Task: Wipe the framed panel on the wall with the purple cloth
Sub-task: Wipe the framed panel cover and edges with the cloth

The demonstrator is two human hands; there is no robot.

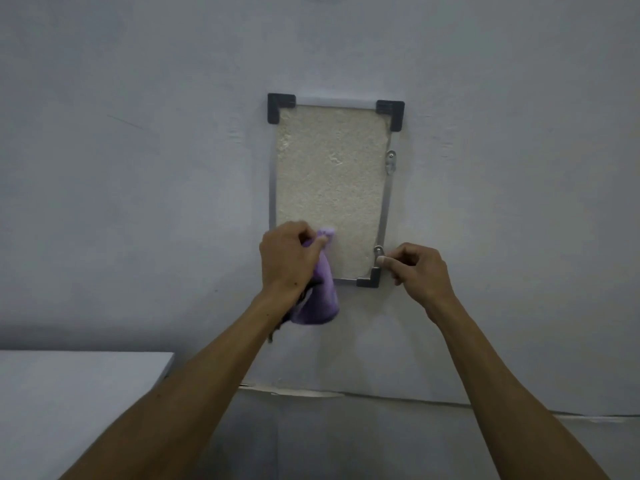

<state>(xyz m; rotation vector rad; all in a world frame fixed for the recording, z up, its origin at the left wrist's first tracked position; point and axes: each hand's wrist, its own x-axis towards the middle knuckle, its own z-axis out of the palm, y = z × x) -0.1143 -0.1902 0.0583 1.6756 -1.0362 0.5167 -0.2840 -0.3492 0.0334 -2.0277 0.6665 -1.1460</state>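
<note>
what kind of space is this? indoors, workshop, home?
Indoors, probably a plain room; home or workshop I can't tell. All that shows is a painted wall with a framed panel mounted on it, a crack running low across the wall, and a pale flat surface at lower left.

I am looking at a plain indoor room, though its kind stays unclear: a bare pale-grey painted wall (138, 168) is filling my view, a white tabletop (69, 393) is showing at lower left, and a cracked seam (381, 398) is running low along it.

I see a tall metal-framed beige textured panel (329, 188) on the wall; a bunched purple cloth (323, 292) overlaps its lower-left corner.
</note>
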